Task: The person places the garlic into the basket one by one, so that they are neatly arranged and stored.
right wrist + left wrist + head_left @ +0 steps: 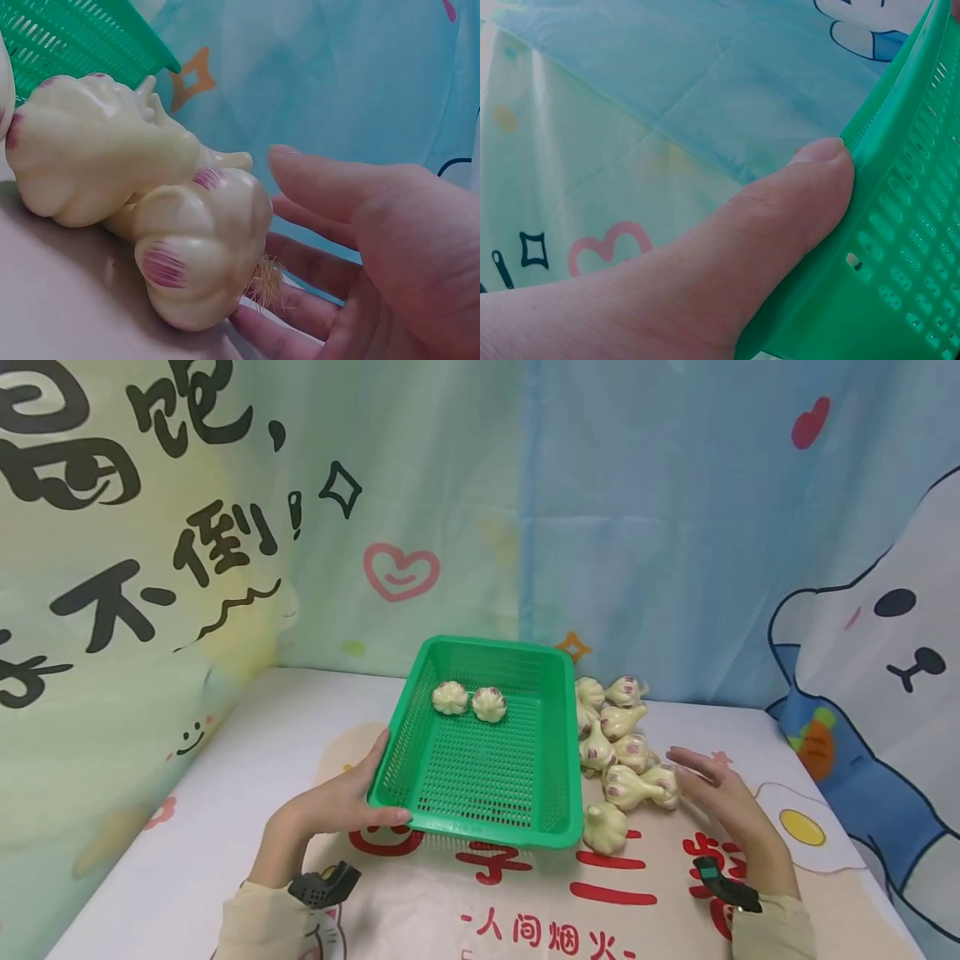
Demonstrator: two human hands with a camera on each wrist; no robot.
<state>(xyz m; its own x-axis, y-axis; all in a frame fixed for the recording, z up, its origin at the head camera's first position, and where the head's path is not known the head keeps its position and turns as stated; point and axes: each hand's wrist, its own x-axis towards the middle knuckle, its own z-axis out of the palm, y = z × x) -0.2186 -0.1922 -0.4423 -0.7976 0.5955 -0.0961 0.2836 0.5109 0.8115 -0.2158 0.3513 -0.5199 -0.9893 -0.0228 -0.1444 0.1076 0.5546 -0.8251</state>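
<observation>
A green plastic basket (480,768) with slotted walls stands on the table, two white garlic bulbs (469,702) inside near its back left. My left hand (345,793) grips its near left corner, fingers along the left side and thumb at the front. In the left wrist view, the thumb (802,187) lies against the basket's rim. My right hand (723,806) is beside the right end of the garlic pile (618,727), fingers spread and loosely bent. Close by the right fingers, a purple-streaked garlic bulb (202,247) shows its roots; the hand does not enclose it.
A single garlic bulb (604,828) lies by the basket's near right corner. The pile runs along the basket's right side. A printed cloth (555,902) covers the table, and a printed curtain (637,568) hangs behind.
</observation>
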